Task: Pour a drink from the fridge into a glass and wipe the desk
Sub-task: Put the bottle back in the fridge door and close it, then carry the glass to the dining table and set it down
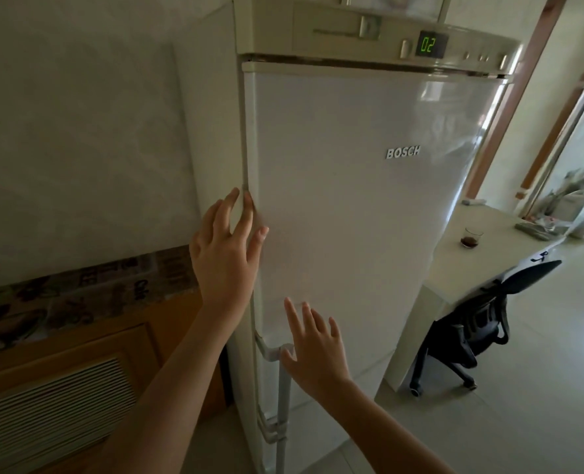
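A: How were the hands placed?

B: The left hand (227,241) was up at the left edge of the fridge door (352,200), fingers straight and spread wide, its fingertips on the door's edge seam. It held nothing.

A: And the other?

B: The right hand (314,350) was lower and nearer, also spread wide and holding nothing. Its fingers pointed up over the bottom of the upper door, and the thumb lay just beside the top of the vertical handle (282,388). Whether the palm touched the door, I could not tell.

A: Was the fridge shut?

B: The door looked closed. A green display (428,45) on the top panel read 02, and the BOSCH badge (403,152) sat on the door.

A: Where was the glass?

B: The glass (471,237) stood far off to the right on the white worktop (488,268), well apart from both hands, with dark liquid low in it. A black chair (471,323) stood at the worktop's near side.

A: Anything left of the fridge?

B: A patterned tile border (78,295) along the wall.
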Tool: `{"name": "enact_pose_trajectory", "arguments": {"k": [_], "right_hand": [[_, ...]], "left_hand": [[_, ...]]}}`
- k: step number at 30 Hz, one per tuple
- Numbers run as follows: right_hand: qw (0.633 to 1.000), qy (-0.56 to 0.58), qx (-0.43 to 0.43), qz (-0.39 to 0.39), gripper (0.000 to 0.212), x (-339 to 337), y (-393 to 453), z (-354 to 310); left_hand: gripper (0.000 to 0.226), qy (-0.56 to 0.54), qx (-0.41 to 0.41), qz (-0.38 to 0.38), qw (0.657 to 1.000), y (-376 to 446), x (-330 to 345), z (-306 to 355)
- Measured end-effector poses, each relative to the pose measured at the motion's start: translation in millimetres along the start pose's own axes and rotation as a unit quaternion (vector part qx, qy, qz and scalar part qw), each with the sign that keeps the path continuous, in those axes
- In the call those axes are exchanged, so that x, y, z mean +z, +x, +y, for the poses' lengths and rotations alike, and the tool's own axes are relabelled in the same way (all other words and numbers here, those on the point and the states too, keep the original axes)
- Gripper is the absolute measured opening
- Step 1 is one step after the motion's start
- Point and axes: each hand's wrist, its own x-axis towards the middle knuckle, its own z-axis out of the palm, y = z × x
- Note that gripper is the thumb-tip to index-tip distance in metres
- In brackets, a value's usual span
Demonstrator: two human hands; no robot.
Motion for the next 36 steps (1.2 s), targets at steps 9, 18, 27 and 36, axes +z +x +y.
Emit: {"name": "enact_pose_trajectory", "arguments": {"k": [9, 18, 27, 36], "right_hand": [[1.000, -0.006, -0.002, -0.013, 0.077, -3.1, -0.8, 20.7], [0.999, -0.003, 0.034, -0.015, 0.067, -40.8, -47.3, 108.8], [0.990, -0.020, 0.142, -0.008, 0.061, -106.9, -156.9, 265.4], [0.969, -0.028, 0.243, -0.029, 0.058, -158.2, -244.6, 400.5]], "left_hand": [[0.045, -0.040, -0.048, -0.006, 0.998, -2.4, 2.4, 13.7], [0.050, -0.090, 0.016, -0.091, 0.992, -46.7, 14.7, 82.7], [0.056, -0.137, 0.096, -0.300, 0.939, -109.2, 60.5, 240.1], [0.052, -0.176, 0.179, -0.383, 0.889, -141.0, 104.4, 388.3]]}}
